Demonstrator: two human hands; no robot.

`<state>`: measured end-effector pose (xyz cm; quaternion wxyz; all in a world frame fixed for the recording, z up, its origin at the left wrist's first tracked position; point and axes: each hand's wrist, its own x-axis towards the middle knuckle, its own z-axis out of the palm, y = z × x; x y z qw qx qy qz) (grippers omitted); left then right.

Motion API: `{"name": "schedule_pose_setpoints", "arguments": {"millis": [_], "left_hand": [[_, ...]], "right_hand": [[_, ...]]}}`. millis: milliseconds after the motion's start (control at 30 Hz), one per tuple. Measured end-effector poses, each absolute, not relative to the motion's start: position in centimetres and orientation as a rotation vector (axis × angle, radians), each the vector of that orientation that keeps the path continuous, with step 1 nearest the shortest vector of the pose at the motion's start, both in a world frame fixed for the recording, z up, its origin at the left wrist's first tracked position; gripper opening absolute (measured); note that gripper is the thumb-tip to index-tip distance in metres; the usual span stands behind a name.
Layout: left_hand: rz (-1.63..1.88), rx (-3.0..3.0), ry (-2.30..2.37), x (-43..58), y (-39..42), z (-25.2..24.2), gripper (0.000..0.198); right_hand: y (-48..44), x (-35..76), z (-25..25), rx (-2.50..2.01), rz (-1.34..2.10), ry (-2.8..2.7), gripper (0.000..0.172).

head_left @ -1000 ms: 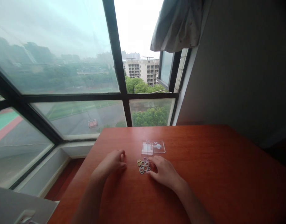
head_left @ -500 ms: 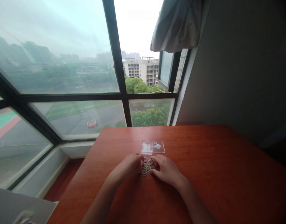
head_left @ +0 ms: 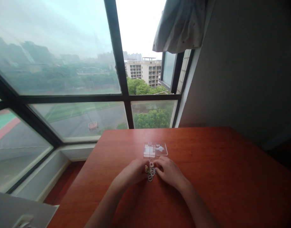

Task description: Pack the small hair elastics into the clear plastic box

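A small pile of hair ties (head_left: 150,171), thin pale rings in several light colours, lies on the table between my two hands. My left hand (head_left: 134,171) curves around the left side of the pile, its fingertips against the rings and partly hidden behind the hand. On the right side, my right hand (head_left: 169,169) rests with thumb and index finger apart, touching the outer rings. Just beyond the fingers sits a clear plastic box (head_left: 149,150), its transparent lid (head_left: 161,149) laid open flat to the right with a whitish print on it.
The reddish-brown wooden table (head_left: 207,177) stands against a large dark-framed window (head_left: 76,99). A plain wall (head_left: 238,72) rises on the right. A grey curtain (head_left: 181,28) hangs above the opened window pane (head_left: 168,71). A white ledge (head_left: 19,205) is at the lower left.
My hands have drawn slightly closer together, the left moving to the right. The loose spread of hair ties is pushed into a narrower pile. The box has stayed in place.
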<state>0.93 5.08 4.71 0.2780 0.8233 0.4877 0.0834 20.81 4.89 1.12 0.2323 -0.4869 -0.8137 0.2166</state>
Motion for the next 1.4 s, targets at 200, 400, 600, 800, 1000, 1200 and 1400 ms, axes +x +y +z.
{"name": "schedule_pose_setpoints", "arguments": {"millis": [200,400,600,800,1000,1200,1400], "left_hand": [[0.236,2.235,1.409,-0.2,5.7,5.1,0.017],[0.364,2.272,1.511,-0.4,6.3,4.7,0.03],[0.376,2.306,1.55,-0.3,6.7,3.5,0.041],[0.347,2.343,1.522,-0.3,6.7,3.4,0.034],[0.307,2.359,1.477,-0.5,6.4,4.1,0.021],[0.276,2.35,1.474,-0.8,6.3,4.6,0.017],[0.252,2.33,1.481,-0.6,6.2,5.1,0.018]], "right_hand": [[5.2,20.9,0.8,-1.312,0.638,-2.192,0.025],[5.4,20.4,0.5,-1.316,0.597,-2.188,0.025],[6.3,21.0,-0.4,-1.523,0.414,-2.086,0.028],[6.6,21.2,-1.0,-1.626,0.346,-2.098,0.024],[6.2,21.1,-0.8,-1.568,0.416,-2.105,0.019],[5.9,21.0,-0.2,-1.562,0.449,-2.139,0.018],[5.6,21.0,0.3,-1.584,0.464,-2.168,0.019]]}}
